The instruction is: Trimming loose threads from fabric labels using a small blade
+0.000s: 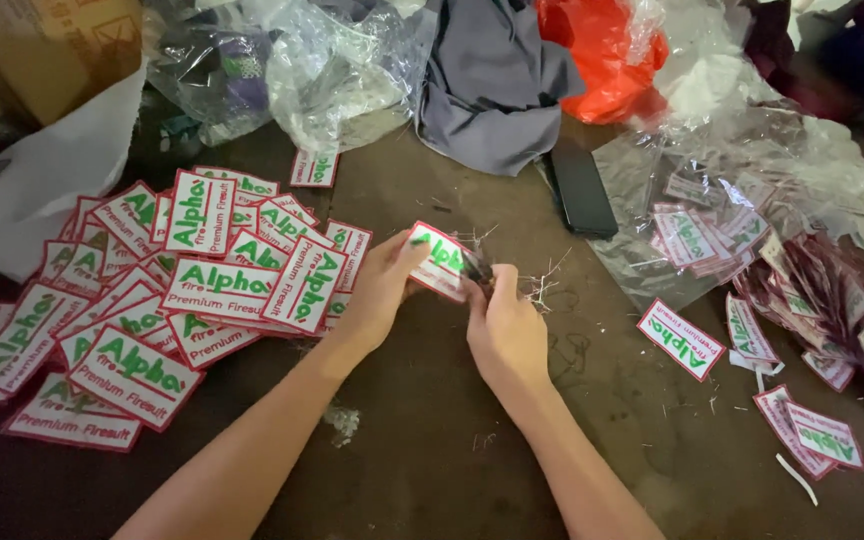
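- The left hand (pixel 377 290) pinches a badge (pixel 439 260), a white embroidered patch with a red border and green lettering, thumb on its face and fingers behind.
- The badge sits tilted above the middle of the table (pixel 422 460), between the two hands.
- The right hand (pixel 504 325) is closed at the badge's right edge around a small dark tool (pixel 479 270), possibly snips; the view is too blurred to be sure, and I cannot tell whether its tips are biting thread.
- Loose thread trimmings (pixel 542 285) lie just right of the badge.
- A pile (pixel 162 300) of matching badges spreads well left of the badge, overlapping and mostly face up.
- More badges (pixel 802 330) lie to the right of it, many face down or still in clear plastic (pixel 692 190).
- A black phone (pixel 582 187) lies beyond the badge to the right, near grey cloth (pixel 497 80) and a red bag (pixel 597 50).
- Risks, as I judge them: the tool works close to the left fingertips, so a slip could nick them.
- A cut taken too near the red border could sever the edge stitching and spoil the badge.
- The light pinch could let the badge twist, spoiling the cut.
- Trimmings could cling to finished badges in the pile.
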